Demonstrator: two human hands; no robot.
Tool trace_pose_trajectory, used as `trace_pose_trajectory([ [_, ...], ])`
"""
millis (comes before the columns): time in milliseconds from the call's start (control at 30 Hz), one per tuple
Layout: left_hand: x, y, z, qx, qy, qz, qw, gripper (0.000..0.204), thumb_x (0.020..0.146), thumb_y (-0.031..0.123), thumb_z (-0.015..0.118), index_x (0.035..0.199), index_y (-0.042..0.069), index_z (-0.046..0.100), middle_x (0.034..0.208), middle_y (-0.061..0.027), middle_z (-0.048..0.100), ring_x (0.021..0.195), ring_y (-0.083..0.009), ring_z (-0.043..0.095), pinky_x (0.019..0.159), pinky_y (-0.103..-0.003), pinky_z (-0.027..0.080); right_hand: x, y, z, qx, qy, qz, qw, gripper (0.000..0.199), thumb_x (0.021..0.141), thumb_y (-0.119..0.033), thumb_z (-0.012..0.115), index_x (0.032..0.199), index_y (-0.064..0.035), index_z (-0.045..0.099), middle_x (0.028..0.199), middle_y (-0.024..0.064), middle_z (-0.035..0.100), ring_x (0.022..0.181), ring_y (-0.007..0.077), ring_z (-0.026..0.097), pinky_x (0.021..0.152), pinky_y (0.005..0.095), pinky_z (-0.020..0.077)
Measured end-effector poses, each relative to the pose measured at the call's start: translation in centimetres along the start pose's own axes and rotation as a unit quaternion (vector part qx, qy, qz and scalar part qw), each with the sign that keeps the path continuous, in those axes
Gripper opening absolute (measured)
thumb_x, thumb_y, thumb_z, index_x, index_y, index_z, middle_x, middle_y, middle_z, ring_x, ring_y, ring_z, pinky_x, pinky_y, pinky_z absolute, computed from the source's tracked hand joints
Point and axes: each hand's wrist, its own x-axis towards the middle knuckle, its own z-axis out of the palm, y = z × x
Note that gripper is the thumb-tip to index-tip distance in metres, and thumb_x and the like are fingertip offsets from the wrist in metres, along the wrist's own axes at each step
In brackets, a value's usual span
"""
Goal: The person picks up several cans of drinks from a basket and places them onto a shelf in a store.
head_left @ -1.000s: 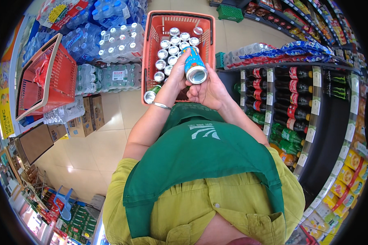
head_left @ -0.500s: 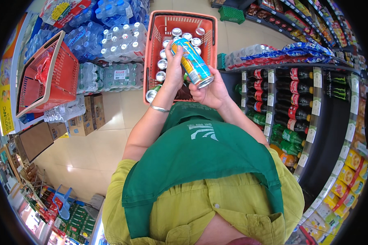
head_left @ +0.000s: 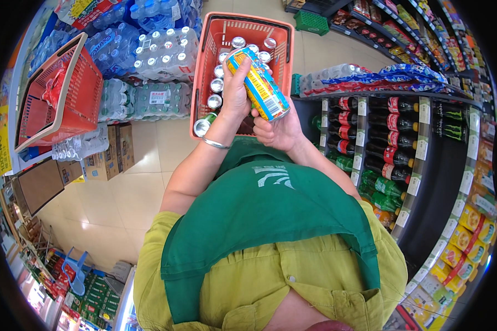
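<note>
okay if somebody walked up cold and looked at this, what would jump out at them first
Most striking is the colourful drink can, held tilted in both hands at upper centre: the left hand grips its side, the right hand supports its lower end. Right behind it on the floor stands an orange shopping basket lined with can tops. To the right, shelves of dark bottles curve away.

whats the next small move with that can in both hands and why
Probably carry the yellow and blue drink can, held tilted by the left hand and right hand, rightward toward the bottle shelf; it is already lifted clear of the red plastic basket of cans.
</note>
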Motion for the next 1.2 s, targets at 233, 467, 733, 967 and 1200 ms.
trace_pose_trajectory([
  [233, 0.2, 0.3, 0.0, 0.006, -0.007, 0.002, 1.000, 0.030, 0.091, 0.022, 0.055, 0.109, 0.008, 0.035, 0.090, -0.0134, 0.057, 0.078, -0.0225, 0.064, 0.061, -0.035, 0.058, 0.2, 0.0, 0.6, -0.016, 0.014, -0.006, 1.000, 0.080, 0.084, -0.067, 0.021, 0.098, 0.0037, 0.057, 0.059, 0.0092, 0.052, 0.049, 0.0197, 0.047, 0.047, 0.0303, 0.0368],
  [467, 0.2, 0.3, -0.1, 0.018, 0.016, -0.004, 1.000, 0.030, 0.090, 0.023, 0.055, 0.110, 0.007, 0.038, 0.092, -0.0126, 0.056, 0.079, -0.0235, 0.064, 0.062, -0.035, 0.058, 0.3, 0.2, 0.7, -0.054, 0.034, -0.024, 0.998, 0.075, 0.085, -0.064, 0.024, 0.101, 0.0027, 0.055, 0.061, 0.0079, 0.050, 0.048, 0.0188, 0.043, 0.044, 0.0292, 0.0348],
  [733, -0.4, -2.2, -5.1, 0.171, 0.165, -0.061, 0.969, 0.045, 0.087, 0.029, 0.060, 0.118, 0.008, 0.035, 0.093, -0.0111, 0.053, 0.076, -0.0207, 0.061, 0.064, -0.034, 0.054, 0.8, 0.5, -1.9, -0.174, 0.226, -0.056, 0.957, 0.050, 0.091, -0.047, 0.045, 0.112, -0.0025, 0.053, 0.083, 0.0154, 0.064, 0.067, 0.0250, 0.064, 0.057, 0.0325, 0.0550],
  [967, -1.6, -7.4, -15.5, 0.367, 0.164, -0.128, 0.907, 0.061, 0.094, 0.043, 0.045, 0.139, 0.006, 0.026, 0.118, -0.0136, 0.053, 0.109, -0.0198, 0.051, 0.095, -0.034, 0.037, 4.3, -5.5, -6.1, -0.472, 0.401, -0.093, 0.780, 0.055, 0.076, -0.037, 0.070, 0.110, 0.0007, 0.051, 0.081, 0.0105, 0.061, 0.061, 0.0199, 0.061, 0.050, 0.0291, 0.0483],
  [1200, -3.5, -9.3, -17.8, 0.795, 0.022, -0.114, 0.596, 0.066, 0.072, 0.021, 0.071, 0.132, 0.023, 0.044, 0.140, -0.0199, 0.030, 0.129, -0.0380, 0.029, 0.103, -0.053, 0.027, 16.0, -16.8, -8.2, -0.877, 0.295, -0.205, 0.320, 0.062, 0.068, -0.045, 0.071, 0.107, -0.0002, 0.053, 0.090, 0.0224, 0.063, 0.088, 0.0354, 0.062, 0.076, 0.0437, 0.0489],
])
